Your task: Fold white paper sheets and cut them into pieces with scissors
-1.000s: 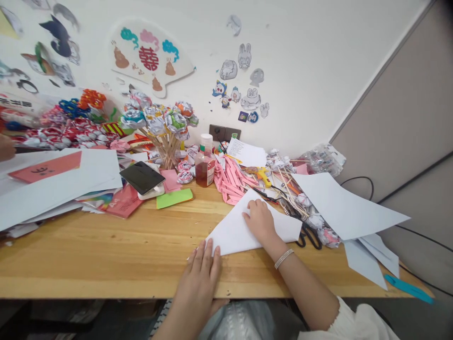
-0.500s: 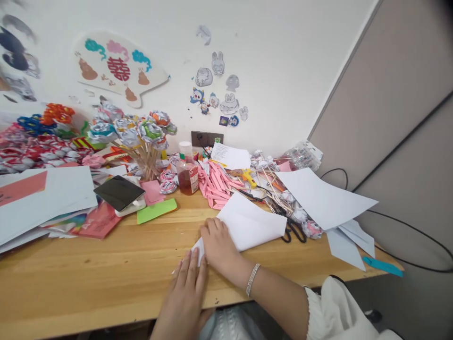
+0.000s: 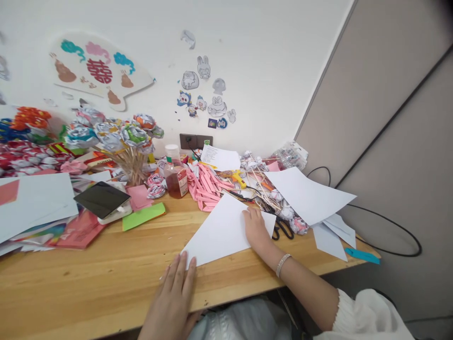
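Observation:
A white sheet of paper (image 3: 215,231), apparently folded, lies at a slant on the wooden table (image 3: 106,278). My left hand (image 3: 173,293) rests flat at its left corner, fingers stretched out and their tips on the paper. On the right part of the sheet, my right hand (image 3: 256,229) presses down with bent fingers held close together; its thumb is hidden. Black-handled scissors (image 3: 285,229) lie just beyond the paper's right end, their blades hidden among the clutter.
Pink folded strips (image 3: 205,186), a bottle (image 3: 176,174) and a yellow glue gun (image 3: 239,178) sit behind the paper. Paper flowers on sticks (image 3: 132,165), a black tablet-like slab (image 3: 102,198) and green paper (image 3: 143,216) are leftward. More white sheets (image 3: 311,196) overlap at right.
My right hand has slid rightward along the paper, away from my left hand, and more of the sheet shows. My left hand stays at the left corner. The view has turned slightly right.

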### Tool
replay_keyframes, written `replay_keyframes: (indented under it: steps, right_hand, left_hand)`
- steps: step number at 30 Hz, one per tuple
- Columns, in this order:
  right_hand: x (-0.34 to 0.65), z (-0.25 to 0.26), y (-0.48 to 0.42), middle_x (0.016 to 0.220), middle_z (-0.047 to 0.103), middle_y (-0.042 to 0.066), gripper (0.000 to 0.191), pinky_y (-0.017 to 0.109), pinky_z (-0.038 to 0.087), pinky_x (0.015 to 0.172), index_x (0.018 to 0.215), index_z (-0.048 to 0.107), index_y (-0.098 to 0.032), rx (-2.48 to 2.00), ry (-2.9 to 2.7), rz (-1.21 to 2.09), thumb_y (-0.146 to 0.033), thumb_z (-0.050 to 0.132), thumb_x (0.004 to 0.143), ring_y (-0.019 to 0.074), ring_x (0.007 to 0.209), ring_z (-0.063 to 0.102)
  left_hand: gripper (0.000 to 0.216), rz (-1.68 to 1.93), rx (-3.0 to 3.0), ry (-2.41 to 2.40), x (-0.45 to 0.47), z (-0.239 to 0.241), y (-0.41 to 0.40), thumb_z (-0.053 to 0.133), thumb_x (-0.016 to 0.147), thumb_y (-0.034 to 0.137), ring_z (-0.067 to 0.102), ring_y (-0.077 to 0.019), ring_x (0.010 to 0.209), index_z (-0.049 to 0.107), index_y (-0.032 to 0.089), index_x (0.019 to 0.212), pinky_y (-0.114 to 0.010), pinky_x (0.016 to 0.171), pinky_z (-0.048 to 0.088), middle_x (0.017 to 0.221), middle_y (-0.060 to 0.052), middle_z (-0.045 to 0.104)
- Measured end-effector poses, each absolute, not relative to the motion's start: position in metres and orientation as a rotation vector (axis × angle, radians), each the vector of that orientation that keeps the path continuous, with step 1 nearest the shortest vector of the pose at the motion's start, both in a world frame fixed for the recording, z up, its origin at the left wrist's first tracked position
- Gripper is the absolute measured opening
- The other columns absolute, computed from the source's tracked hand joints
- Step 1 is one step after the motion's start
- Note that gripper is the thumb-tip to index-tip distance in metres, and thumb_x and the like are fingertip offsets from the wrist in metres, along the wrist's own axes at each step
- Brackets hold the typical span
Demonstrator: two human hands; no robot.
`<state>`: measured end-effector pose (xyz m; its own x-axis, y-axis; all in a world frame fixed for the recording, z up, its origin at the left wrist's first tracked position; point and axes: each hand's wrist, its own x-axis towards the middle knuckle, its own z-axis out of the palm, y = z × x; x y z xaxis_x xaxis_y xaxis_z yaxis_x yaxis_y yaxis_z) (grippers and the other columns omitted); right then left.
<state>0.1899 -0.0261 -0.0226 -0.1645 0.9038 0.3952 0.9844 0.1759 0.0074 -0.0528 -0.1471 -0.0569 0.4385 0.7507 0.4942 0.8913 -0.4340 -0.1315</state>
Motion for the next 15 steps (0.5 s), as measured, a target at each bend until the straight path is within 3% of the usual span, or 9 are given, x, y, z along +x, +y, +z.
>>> replay_keyframes:
  steps: [9,15]
  right_hand:
    - [0.206,-0.013,-0.038,0.104,0.054,0.014,0.023,0.036,0.038,0.083,0.091,0.058,-0.013,-1.842,-2.134,-0.461,-0.002,0.039,0.082,0.0253,0.097,0.043]
    - [0.215,-0.013,-0.044,0.099,0.055,0.012,0.022,0.035,0.037,0.083,0.087,0.059,-0.015,-1.886,-2.132,-0.462,-0.004,0.04,0.082,0.0244,0.095,0.044]
  left_hand:
    - [0.089,-0.467,-2.224,-1.372,-0.092,-0.054,-0.158,0.047,0.074,0.048,0.053,-0.0317,0.108,0.0,0.009,0.14,-0.042,0.086,0.043,0.122,-0.019,0.055]
    - [0.09,-0.411,-2.207,-1.324,-0.098,-0.049,-0.158,0.049,0.074,0.041,0.056,-0.0279,0.106,-0.004,0.008,0.139,-0.039,0.084,0.045,0.12,-0.018,0.057]
